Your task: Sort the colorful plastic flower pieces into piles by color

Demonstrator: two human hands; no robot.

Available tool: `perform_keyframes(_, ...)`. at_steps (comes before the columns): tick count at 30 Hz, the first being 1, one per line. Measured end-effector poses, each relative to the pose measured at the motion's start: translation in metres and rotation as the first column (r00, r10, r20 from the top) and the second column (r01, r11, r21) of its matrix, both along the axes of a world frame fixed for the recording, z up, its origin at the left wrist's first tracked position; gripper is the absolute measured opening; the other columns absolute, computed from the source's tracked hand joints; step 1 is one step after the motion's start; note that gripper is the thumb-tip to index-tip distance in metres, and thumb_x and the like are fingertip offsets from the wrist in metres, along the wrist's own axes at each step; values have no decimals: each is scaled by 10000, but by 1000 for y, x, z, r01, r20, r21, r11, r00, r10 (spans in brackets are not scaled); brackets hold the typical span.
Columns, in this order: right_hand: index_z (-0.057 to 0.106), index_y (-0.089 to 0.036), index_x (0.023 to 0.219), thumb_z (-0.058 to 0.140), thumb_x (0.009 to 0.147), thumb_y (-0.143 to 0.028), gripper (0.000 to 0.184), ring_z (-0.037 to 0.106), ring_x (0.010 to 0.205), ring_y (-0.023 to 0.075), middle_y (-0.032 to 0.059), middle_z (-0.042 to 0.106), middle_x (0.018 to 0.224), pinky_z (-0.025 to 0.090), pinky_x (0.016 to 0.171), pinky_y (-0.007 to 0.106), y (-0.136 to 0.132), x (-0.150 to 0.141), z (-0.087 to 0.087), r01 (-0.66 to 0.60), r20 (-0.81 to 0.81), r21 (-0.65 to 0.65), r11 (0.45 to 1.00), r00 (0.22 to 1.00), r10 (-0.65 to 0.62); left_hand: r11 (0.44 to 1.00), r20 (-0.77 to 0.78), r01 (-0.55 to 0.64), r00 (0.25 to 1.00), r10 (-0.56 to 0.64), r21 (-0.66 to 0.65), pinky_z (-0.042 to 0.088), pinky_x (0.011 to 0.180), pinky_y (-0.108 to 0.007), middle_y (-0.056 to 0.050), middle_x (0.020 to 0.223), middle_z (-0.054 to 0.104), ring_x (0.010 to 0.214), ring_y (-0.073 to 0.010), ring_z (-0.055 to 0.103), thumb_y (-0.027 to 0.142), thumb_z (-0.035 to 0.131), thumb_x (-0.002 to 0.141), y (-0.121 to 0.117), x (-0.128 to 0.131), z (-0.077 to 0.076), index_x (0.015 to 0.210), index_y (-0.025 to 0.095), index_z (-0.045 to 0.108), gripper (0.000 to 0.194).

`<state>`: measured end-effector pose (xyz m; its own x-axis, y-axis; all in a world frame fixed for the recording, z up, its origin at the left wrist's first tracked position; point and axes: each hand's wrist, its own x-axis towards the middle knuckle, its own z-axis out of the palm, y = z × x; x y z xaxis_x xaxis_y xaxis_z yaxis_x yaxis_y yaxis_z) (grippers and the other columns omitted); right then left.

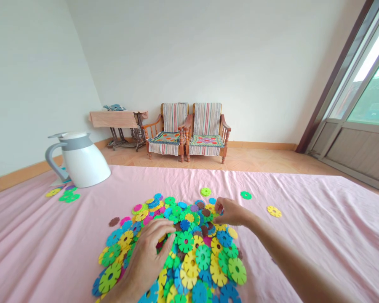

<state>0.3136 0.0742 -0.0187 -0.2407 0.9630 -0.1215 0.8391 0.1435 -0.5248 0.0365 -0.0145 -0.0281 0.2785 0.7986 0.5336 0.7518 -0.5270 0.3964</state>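
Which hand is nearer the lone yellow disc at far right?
Right. The right hand is at the disc pile's right edge, left of the yellow disc; the left hand is farther left, over the pile.

Discs (203, 257): thin plastic by look, smooth, faint sheen. Tablecloth (303, 235): soft cloth, matt, wrinkled. Jug (86, 166): smooth, softly glossy. Armchair frames (187, 126): wood, polished-looking. Chair covers (207, 118): matt cloth. Seat mats (206, 141): rough, crocheted-looking. Wall (255, 63): smooth, matt.
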Motion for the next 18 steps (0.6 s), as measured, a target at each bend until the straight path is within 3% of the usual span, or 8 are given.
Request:
perform_keyframes(6,534,-194,692,751,532,-388,332,516,689,156,1,567,714,281,517,243,-5,-7,10,-4,70,7,1000,998,4,1000,-11,0,1000,0,-13,513,905,-400,-49,1016,677,1014,-217,613,303,511,906,0,0,0,916,247,666,165)
perform_keyframes(11,511,-202,641,756,517,-326,301,491,616,128,-24,541,641,266,481,232,-4,-11,7,2,23,-32,999,1000,-1,1000,-16,6,1000,-6,7,517,901,-396,-61,1009,681,1008,-222,618,300,512,905,0,0,1,919,236,670,172)
perform_keyframes(18,534,-186,648,638,607,-179,112,504,601,99,-26,564,632,322,496,201,-1,-8,7,3,-122,-53,999,992,-10,1000,-1,-3,1000,3,12,524,886,-390,-52,1003,685,1002,-225,624,282,532,889,-1,1,3,909,245,673,147)
